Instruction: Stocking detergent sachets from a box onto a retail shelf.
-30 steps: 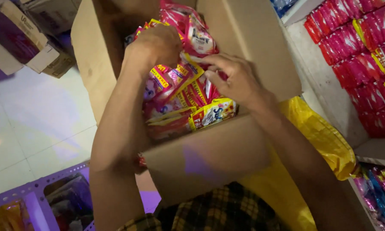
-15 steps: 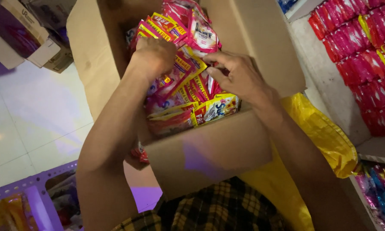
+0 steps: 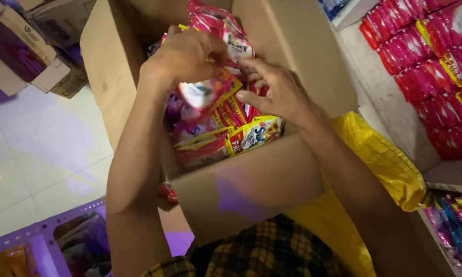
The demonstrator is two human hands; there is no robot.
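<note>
— Where do we have our hands right now?

— Both are inside the open cardboard box (image 3: 251,179), which leans against our body so its mouth faces us. That tilt looks like the reason the sachets stay put while we dig among them.

— What is the left hand (image 3: 187,54) doing?

— It is closed around a pink and red sachet (image 3: 205,95), pinching its upper edge so the packet hangs below the knuckles, clear of the pile. Held by the edge like that, it comes free without dragging its neighbours along, we think.

— And the right hand (image 3: 277,92)?

— Its fingers are curled, with the fingertips pressing on the stack of red and yellow sachets (image 3: 231,136) in the box, just beside the packet we hold. We judge that it steadies the pile; whether it actually grips one packet we cannot tell.

— So the sachet is where, exactly?

— Over the middle of the box, between our two hands, touching the top of the stack beneath it.

— What lies around us?

— A yellow plastic bag (image 3: 380,159) sits wedged between the box and the white shelf (image 3: 390,97) on our right. Rows of pink packets (image 3: 426,66) lie flat on that shelf, side by side, probably so each one shows. Further cardboard boxes (image 3: 31,56) stand on the tiled floor (image 3: 41,154) to our left, well apart from us.
</note>
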